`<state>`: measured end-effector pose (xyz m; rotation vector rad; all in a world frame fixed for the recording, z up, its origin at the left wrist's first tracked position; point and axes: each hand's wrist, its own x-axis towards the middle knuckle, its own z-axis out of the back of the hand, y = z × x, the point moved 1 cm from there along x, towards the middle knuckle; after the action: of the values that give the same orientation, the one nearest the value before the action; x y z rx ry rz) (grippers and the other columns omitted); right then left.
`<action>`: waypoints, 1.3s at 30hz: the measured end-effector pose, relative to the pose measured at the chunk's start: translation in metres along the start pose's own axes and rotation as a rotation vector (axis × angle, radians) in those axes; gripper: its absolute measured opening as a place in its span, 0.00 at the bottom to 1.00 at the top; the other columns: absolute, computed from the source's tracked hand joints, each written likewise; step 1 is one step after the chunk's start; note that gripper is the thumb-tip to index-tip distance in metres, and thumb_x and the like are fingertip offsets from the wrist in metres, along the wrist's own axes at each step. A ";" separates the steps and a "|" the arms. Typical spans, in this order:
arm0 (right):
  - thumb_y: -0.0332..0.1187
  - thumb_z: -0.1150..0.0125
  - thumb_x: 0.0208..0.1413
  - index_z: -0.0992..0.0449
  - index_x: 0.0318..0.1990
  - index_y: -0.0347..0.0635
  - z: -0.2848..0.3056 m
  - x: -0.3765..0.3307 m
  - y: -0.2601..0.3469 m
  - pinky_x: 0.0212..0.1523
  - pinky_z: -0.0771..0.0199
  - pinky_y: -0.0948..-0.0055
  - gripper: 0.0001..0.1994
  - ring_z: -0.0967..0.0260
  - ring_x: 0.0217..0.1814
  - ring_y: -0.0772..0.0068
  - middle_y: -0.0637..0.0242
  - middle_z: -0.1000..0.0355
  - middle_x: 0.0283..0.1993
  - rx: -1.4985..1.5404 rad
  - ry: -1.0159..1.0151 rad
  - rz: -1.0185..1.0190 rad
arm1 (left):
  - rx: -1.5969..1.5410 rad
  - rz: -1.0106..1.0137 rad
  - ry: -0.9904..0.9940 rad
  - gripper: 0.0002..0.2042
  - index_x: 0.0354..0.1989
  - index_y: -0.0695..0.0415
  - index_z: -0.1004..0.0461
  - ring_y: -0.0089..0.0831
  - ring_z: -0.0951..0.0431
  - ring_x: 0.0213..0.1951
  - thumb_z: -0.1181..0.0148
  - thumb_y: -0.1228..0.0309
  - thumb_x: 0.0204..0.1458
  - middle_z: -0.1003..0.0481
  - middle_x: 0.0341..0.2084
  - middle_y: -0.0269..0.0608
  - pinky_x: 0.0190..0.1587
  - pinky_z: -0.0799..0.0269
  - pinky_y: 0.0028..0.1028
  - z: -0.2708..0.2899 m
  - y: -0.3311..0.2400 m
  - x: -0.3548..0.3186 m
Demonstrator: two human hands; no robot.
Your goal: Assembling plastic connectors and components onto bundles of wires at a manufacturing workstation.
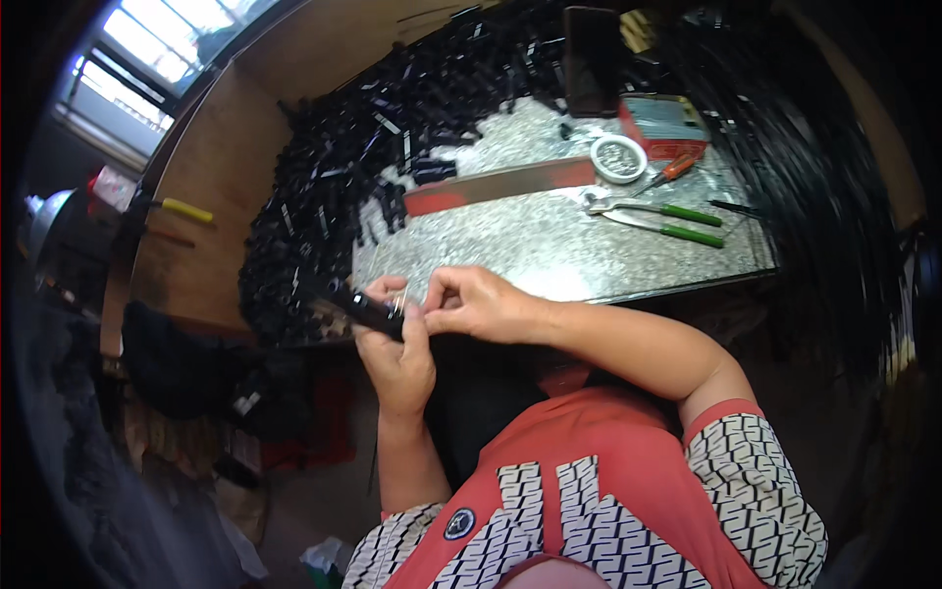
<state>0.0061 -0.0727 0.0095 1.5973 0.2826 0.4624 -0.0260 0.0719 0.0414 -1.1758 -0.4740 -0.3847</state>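
My left hand (400, 371) is closed around a dark, elongated black piece (373, 312) in front of the table's near edge. The thumb presses along the end of this piece, where something small and shiny shows between the hands. My right hand (483, 304) meets that end from the right, its thumb and forefinger pinched together. What the right fingertips hold, if anything, is too small and blurred to make out.
Dark parts (343, 167) lie heaped at the left and back. On the speckled tabletop (471, 245) are a red-ended metal bar (500, 186), green-handled pliers (677, 222), an orange-handled screwdriver (674, 170), a white dish (619, 179) of small metal bits, a box (662, 123) and a phone (593, 64).
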 end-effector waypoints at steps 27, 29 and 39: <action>0.38 0.45 0.57 0.33 0.32 0.35 0.163 -0.155 0.039 0.42 0.33 0.58 0.13 0.33 0.39 0.53 0.54 0.33 0.33 -1.469 -0.390 0.020 | -0.643 0.101 0.127 0.06 0.42 0.58 0.36 0.46 0.30 0.56 0.51 0.72 0.61 0.26 0.43 0.53 0.63 0.40 0.47 -0.031 0.008 -0.008; 0.39 0.45 0.59 0.38 0.33 0.35 0.153 -0.149 0.038 0.36 0.33 0.57 0.15 0.33 0.33 0.48 0.51 0.35 0.30 -1.157 -0.492 0.042 | -0.683 0.113 0.131 0.05 0.39 0.58 0.37 0.47 0.30 0.56 0.49 0.72 0.59 0.26 0.43 0.53 0.61 0.38 0.48 -0.033 0.000 -0.010; 0.38 0.31 0.48 0.37 0.23 0.39 0.095 -0.122 0.068 0.25 0.37 0.62 0.18 0.34 0.24 0.53 0.58 0.38 0.21 -0.921 -0.280 0.272 | -0.804 0.282 0.204 0.04 0.35 0.56 0.37 0.19 0.39 0.15 0.50 0.78 0.59 0.38 0.16 0.31 0.19 0.41 0.21 -0.036 -0.006 -0.020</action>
<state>-0.0648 -0.2173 0.0590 0.7717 -0.3367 0.4717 -0.0405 0.0370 0.0240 -1.9277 0.0536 -0.4591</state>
